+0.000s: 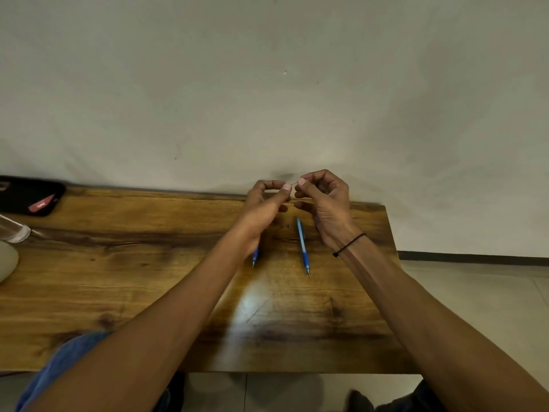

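My left hand point(269, 200) and my right hand point(323, 200) are raised above the far edge of the wooden table point(148, 278), fingertips almost meeting. Between thumb and forefinger of both hands is a very thin, short rod point(294, 183), too small to identify. A blue mechanical pencil point(303, 246) lies on the table under my right hand, tip pointing toward me. A second blue pencil point(255, 257) lies to its left, mostly hidden under my left wrist. My right wrist wears a thin black band point(349, 244).
A black phone case with a red label point(29, 196) lies at the table's far left corner. A clear glass object point(13, 230) and a pale rounded object point(6, 261) sit at the left edge. A plain wall stands behind; tiled floor lies to the right.
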The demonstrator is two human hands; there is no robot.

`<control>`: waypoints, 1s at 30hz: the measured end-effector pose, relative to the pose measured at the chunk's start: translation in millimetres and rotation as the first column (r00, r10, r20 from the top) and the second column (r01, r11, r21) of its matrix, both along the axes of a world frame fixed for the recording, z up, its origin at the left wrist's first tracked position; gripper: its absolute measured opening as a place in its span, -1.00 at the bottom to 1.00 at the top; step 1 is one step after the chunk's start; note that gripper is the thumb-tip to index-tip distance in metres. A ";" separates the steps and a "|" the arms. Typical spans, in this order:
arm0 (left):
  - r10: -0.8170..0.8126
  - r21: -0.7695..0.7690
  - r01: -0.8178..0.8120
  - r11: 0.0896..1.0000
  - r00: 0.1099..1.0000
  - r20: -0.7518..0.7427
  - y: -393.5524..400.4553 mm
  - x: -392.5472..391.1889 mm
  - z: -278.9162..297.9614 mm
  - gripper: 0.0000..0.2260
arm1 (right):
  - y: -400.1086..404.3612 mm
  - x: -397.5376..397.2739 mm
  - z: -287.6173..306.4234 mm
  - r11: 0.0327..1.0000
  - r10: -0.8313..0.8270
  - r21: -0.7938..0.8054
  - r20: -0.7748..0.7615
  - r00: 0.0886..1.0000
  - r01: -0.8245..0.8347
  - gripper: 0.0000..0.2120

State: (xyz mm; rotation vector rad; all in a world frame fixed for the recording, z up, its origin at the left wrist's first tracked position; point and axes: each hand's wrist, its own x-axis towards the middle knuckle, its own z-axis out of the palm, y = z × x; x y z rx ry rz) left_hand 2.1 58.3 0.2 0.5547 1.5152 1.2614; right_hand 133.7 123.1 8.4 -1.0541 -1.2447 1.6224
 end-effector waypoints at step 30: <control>-0.119 -0.004 0.252 0.968 0.442 -0.889 -18.0 -23.0 10.2 -0.89 | -1.8 -3.5 31.2 0.989 0.082 0.116 0.084 0.993 -0.091 -0.96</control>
